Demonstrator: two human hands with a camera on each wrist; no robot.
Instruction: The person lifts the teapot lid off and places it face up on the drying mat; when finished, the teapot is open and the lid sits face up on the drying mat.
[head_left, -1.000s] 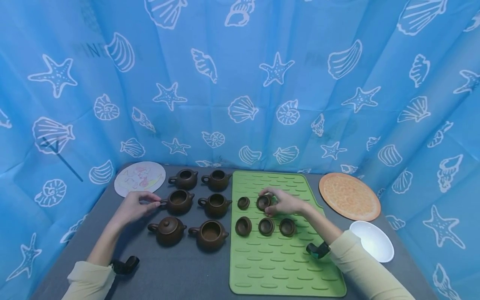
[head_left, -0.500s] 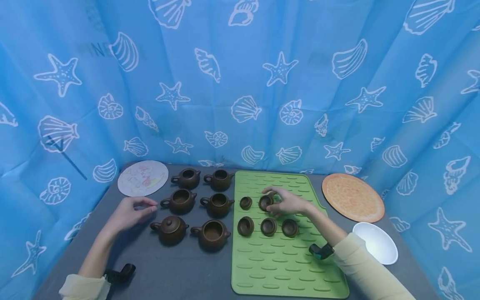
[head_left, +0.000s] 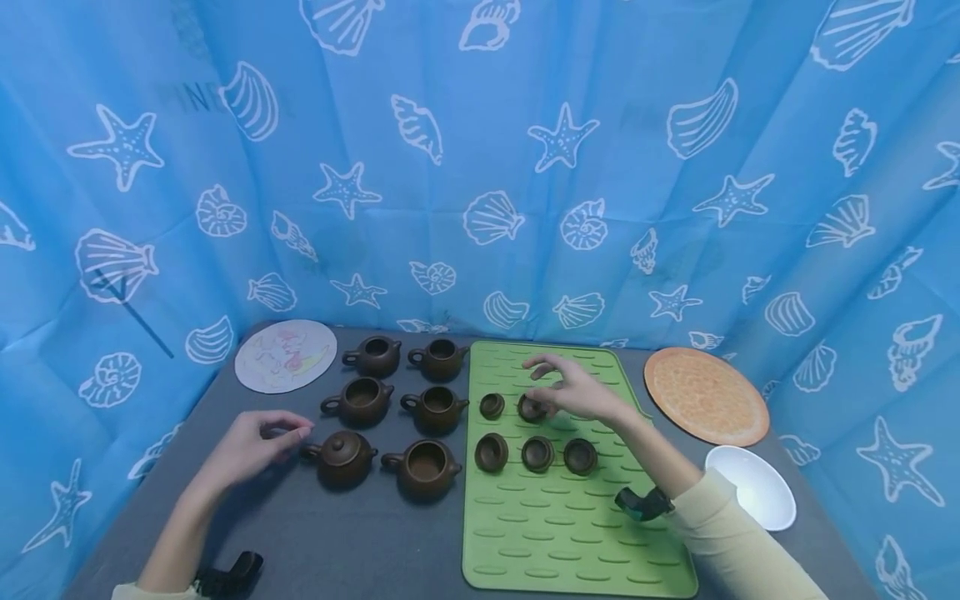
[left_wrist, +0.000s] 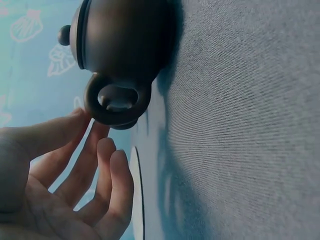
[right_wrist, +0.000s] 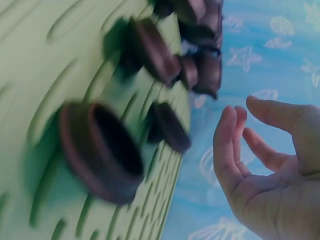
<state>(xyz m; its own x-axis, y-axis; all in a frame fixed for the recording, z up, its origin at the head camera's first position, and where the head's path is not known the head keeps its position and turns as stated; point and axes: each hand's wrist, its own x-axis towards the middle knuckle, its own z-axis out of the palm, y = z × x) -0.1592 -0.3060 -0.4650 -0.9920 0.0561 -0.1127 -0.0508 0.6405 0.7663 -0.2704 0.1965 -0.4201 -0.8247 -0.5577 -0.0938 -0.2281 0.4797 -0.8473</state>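
My left hand (head_left: 247, 446) hovers at the handle of the brown lidded teapot (head_left: 343, 462). In the left wrist view, its fingers (left_wrist: 119, 172) are loosely bent close to that teapot handle (left_wrist: 116, 119); whether they touch it I cannot tell. My right hand (head_left: 577, 393) is above the green mat (head_left: 570, 533), partly covering a small brown teapot lid (head_left: 529, 408). Nothing is between its parted thumb and fingers in the right wrist view. Several other upturned lids (head_left: 581, 457) lie around it on the mat, hollow sides up.
Several lidless brown teapots (head_left: 424, 472) stand in two columns left of the mat, handles to the left. A round pale board (head_left: 285, 357) lies at the back left. At right are a round orange-tan board (head_left: 707, 396) and a white bowl (head_left: 750, 487). A blue curtain (head_left: 450, 167) encloses the table.
From the handle of the middle-row teapot, my left hand has drawn away and come nearer to me, to the lidded one. My right fingers have let go of the back lid and lifted slightly.
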